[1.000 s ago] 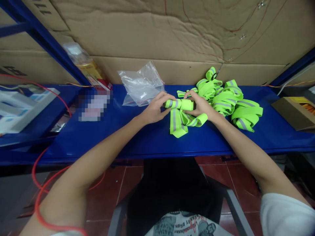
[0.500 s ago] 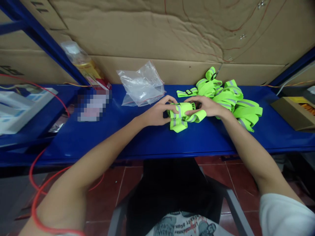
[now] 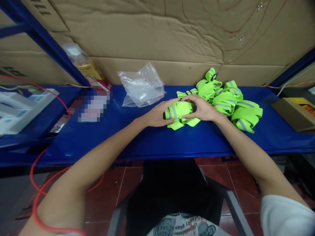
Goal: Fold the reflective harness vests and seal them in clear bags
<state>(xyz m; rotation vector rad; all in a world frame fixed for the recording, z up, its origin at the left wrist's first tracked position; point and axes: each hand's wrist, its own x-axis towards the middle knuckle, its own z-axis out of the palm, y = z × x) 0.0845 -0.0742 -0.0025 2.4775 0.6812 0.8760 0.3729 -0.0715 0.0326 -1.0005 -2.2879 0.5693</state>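
A neon-green strap with a grey reflective stripe (image 3: 179, 113) is bunched into a compact roll on the blue table (image 3: 157, 137). My left hand (image 3: 157, 115) grips its left end, fingers curled round it. My right hand (image 3: 202, 108) grips its right end, thumb and fingers pinched on the fabric. Just behind and to the right of my right hand lies a pile of several more green reflective straps (image 3: 228, 100).
A crumpled clear plastic bag (image 3: 142, 86) lies at the back of the table, left of my hands. A bottle (image 3: 85, 67) leans on the blue shelf post. A cardboard box (image 3: 294, 113) stands at the right edge; cardboard lines the back wall. An orange cable (image 3: 40, 193) hangs at the lower left.
The strap's loose tail, which hung toward the table's front a second ago, has been gathered in. The strap is now a tighter roll between both hands, which stay close together.
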